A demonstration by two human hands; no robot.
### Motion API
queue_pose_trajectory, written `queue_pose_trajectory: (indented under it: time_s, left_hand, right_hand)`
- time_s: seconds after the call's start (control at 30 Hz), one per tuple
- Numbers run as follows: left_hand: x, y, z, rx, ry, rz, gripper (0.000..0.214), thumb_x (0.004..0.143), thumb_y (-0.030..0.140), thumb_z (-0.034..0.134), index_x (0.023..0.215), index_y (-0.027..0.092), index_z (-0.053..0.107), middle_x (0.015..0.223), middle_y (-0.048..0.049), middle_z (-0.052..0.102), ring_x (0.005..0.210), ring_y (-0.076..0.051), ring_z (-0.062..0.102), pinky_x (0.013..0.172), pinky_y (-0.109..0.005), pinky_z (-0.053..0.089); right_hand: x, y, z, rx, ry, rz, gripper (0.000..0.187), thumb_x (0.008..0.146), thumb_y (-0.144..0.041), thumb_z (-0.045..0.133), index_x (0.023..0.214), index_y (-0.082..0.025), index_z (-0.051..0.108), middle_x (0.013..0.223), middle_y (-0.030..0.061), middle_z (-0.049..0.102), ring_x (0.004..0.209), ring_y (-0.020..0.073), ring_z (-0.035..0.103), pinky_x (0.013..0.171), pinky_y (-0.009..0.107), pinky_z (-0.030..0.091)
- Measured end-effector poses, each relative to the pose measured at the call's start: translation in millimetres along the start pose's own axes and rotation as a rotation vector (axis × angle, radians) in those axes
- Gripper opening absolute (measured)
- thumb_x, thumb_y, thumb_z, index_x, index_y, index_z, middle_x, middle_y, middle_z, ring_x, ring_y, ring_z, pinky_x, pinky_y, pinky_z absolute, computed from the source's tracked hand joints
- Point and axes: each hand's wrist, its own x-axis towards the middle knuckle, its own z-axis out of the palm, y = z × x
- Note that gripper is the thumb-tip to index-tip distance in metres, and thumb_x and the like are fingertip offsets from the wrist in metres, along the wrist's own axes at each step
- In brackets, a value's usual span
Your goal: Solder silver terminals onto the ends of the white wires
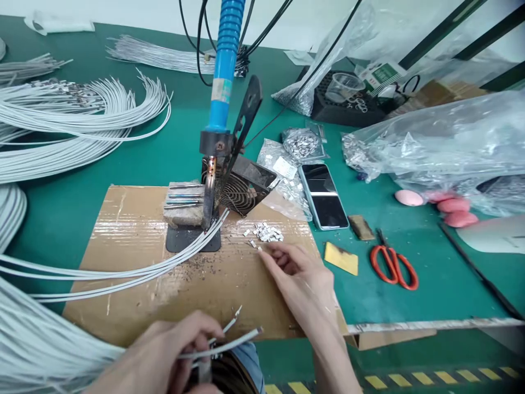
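Note:
My left hand (164, 350) is closed around a white cable (223, 347) near the bottom edge. A second cable end (233, 320), with bare metal at its tip, sticks out just above; whether the fingers grip it too I cannot tell. Thumb and forefinger of my right hand (303, 273) pinch a tiny white piece (259, 248) beside a small pile of similar white pieces (268, 232). Ahead of both hands, a blue-handled soldering iron (225, 71) points down over a dark base (180, 241). White cables (164, 268) lie across the cardboard (135, 306) with their ends near its tip.
Thick cable bundles (61, 158) fill the left side. Behind the pile stand a small fan (241, 191), bags of parts (303, 142) and a phone (324, 196). To the right are a yellow sponge (341, 258), orange-handled scissors (394, 266) and plastic bags (443, 137).

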Motion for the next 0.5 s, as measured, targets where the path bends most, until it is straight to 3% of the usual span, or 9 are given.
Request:
queue_pose_trajectory:
  time_s: [0.07,0.13,0.23,0.3,0.4,0.5]
  left_hand:
    - [20,8,9.9,-0.131,-0.155,0.027,0.035,0.081,0.034,0.079,0.115,0.027,0.073,0.084,0.0015,0.07,0.062,-0.013,0.055,0.056,-0.02,0.044]
    - [34,7,14.9,-0.293,-0.063,0.03,0.019,0.094,0.038,0.065,0.099,0.021,0.071,0.073,0.0022,0.062,0.063,-0.012,0.05,0.059,-0.021,0.041]
    - [41,-1,14.0,-0.455,0.164,0.019,0.033,0.098,0.048,0.063,0.082,0.019,0.064,0.065,0.0048,0.051,0.057,-0.01,0.037,0.05,-0.02,0.027]
    - [39,-5,10.1,-0.5,0.283,-0.003,0.037,0.096,0.053,0.066,0.082,0.018,0.064,0.065,0.0058,0.049,0.054,-0.008,0.03,0.046,-0.02,0.018]
    - [34,0,5.2,-0.565,0.357,-0.067,0.041,0.091,0.058,0.072,0.085,0.018,0.066,0.065,0.0065,0.048,0.052,-0.007,0.022,0.045,-0.021,0.01]
    - [32,9,4.6,-0.628,0.359,-0.093,0.043,0.086,0.06,0.077,0.084,0.018,0.067,0.063,0.006,0.049,0.053,-0.006,0.023,0.046,-0.021,0.009]
  right_hand:
    - [4,-3,4,-0.009,-0.08,0.017,0.02,0.082,-0.039,0.071,0.08,-0.021,0.078,0.065,0.0015,0.068,0.054,0.017,0.06,0.055,0.031,0.05]
    - [5,-4,2,-0.001,-0.154,0.046,0.018,0.081,-0.037,0.068,0.074,-0.021,0.074,0.059,0.0005,0.067,0.051,0.0168,0.061,0.053,0.03,0.05]
    - [0,-5,-6,0.041,-0.211,0.099,0.016,0.078,-0.036,0.07,0.07,-0.022,0.07,0.056,0.0002,0.066,0.048,0.0168,0.063,0.049,0.028,0.052]
    - [-7,-9,-10,0.098,-0.233,0.131,0.021,0.08,-0.041,0.071,0.073,-0.021,0.067,0.059,0.0012,0.068,0.048,0.0172,0.065,0.048,0.028,0.056]
    - [-21,-20,-11,0.329,-0.28,0.227,0.029,0.084,-0.047,0.076,0.083,-0.019,0.071,0.066,0.0045,0.075,0.052,0.0179,0.072,0.051,0.027,0.063]
    - [-34,-32,-2,0.64,-0.325,0.308,0.024,0.084,-0.041,0.084,0.09,-0.019,0.08,0.07,0.0057,0.079,0.056,0.0164,0.076,0.055,0.022,0.065]
